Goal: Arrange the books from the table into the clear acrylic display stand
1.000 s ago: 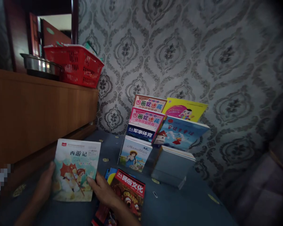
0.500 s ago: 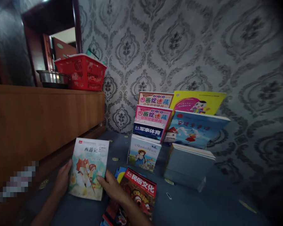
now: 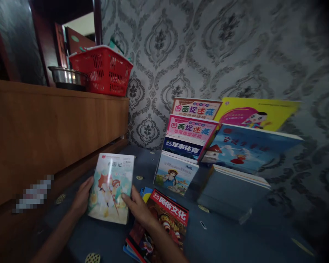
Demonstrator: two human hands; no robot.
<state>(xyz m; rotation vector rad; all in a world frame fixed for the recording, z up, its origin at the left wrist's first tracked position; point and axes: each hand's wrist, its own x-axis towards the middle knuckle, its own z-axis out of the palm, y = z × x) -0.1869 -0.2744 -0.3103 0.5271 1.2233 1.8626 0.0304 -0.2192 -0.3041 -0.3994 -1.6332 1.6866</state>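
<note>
Against the patterned wall (image 3: 235, 47), a tiered stand (image 3: 208, 146) already displays several books. On the blue bedspread (image 3: 235, 241), a stack (image 3: 159, 226) waits near its front edge. The left hand (image 3: 82, 195) and right hand (image 3: 138, 208) clamp fingers on a picture book (image 3: 112, 186) beside the wooden cabinet (image 3: 57, 128).

My left hand (image 3: 82, 195) and right hand (image 3: 139, 210) are both bare in the head camera, with no gloves, rings or watch that I can make out. Both forearms are uncovered as far as the bottom edge, no sleeve or cuff showing. The light is dim, so finer marks on the fingers cannot be made out.
</note>
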